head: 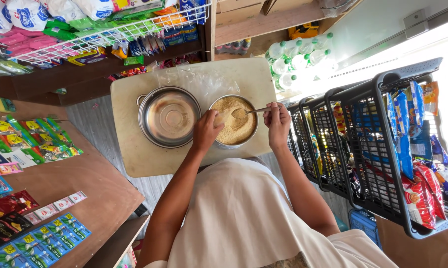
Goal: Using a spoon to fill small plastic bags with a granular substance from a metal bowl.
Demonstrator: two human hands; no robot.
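Note:
A steel bowl (252,136) full of tan, crumbly granules sits on a small cream table (134,159). My right hand (277,121) grips a metal spoon (248,112) whose heaped bowl hovers over the granules. My left hand (206,130) rests at the bowl's left rim and pinches a small clear packet (223,115) next to the spoon. An empty steel pot (168,117) with small handles stands just left of the bowl. A clear plastic sheet (199,79) lies behind both vessels.
A wooden counter (85,183) with rows of coloured sachets runs along the left. A wire shelf (109,34) of packets hangs at the back. Black racks (368,149) of snack bags stand on the right, water bottles (296,62) behind them.

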